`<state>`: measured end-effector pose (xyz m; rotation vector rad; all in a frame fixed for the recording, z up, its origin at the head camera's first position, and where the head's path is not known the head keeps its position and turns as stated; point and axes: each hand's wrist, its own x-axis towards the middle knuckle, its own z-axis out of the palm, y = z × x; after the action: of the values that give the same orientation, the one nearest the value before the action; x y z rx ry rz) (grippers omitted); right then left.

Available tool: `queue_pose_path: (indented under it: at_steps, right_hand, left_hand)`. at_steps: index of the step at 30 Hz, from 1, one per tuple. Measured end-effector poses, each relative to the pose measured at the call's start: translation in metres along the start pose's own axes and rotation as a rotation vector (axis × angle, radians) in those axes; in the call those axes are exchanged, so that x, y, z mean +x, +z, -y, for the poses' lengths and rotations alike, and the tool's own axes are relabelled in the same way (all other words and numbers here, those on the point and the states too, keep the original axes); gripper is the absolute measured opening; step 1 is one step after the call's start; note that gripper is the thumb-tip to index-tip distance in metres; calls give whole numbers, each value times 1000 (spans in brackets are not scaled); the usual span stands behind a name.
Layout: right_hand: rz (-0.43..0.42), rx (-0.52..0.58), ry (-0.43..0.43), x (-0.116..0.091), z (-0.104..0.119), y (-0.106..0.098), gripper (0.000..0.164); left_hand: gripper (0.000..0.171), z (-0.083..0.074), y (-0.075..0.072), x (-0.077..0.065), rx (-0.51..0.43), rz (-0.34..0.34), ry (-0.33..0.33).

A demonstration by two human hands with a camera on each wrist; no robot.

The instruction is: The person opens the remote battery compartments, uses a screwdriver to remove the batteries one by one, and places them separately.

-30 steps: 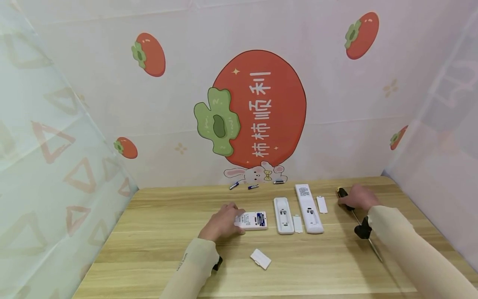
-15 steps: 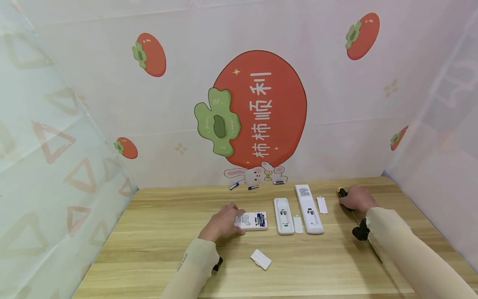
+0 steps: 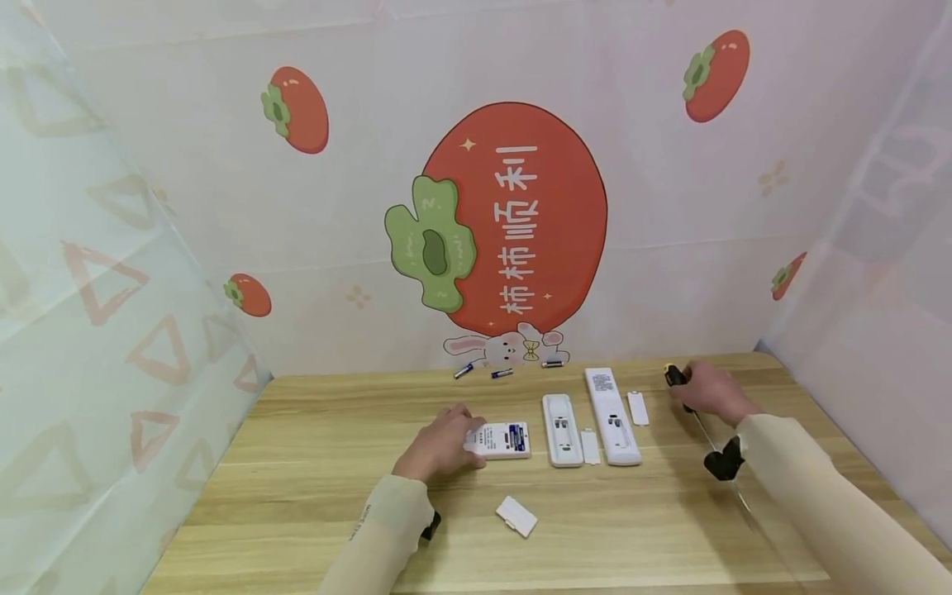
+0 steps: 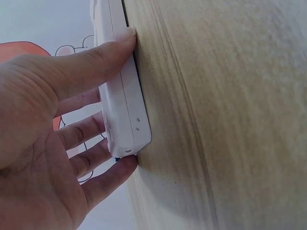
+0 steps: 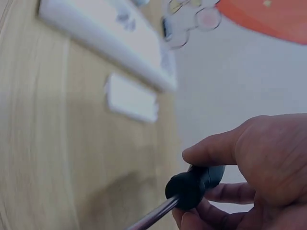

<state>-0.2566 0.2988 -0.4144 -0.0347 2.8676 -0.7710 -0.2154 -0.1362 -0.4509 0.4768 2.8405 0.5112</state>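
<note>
My left hand (image 3: 444,442) grips the left end of a white remote control (image 3: 506,440) lying on the table, with blue batteries in its uncovered compartment. In the left wrist view the thumb (image 4: 98,64) presses one long side, while fingers curl round the other side and the end. At the right, my right hand (image 3: 716,390) holds a screwdriver (image 5: 194,189) by its black handle, thumb on one side and fingers curled on the other. Its metal shaft (image 5: 156,215) points back toward the person. A loose white battery cover (image 3: 516,516) lies in front of the remote.
Two more white remotes, a short one (image 3: 562,430) and a long one (image 3: 613,416), lie with bare battery compartments. Covers (image 3: 590,446) lie beside them, one (image 3: 638,408) near the right hand. Several batteries (image 3: 502,373) lie along the back edge by the printed wall.
My right hand has shifted slightly with the screwdriver, and more of its handle shows now. The left hand and the remote under it stay put.
</note>
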Motion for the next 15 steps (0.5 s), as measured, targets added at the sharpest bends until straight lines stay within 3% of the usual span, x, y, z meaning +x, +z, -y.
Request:
queue_pose_path:
  at_steps: [15]
  right_hand:
    - [44,275,-67,-22,50,-2,46]
  left_hand:
    - [62,-1,-2,0,-10,1,3]
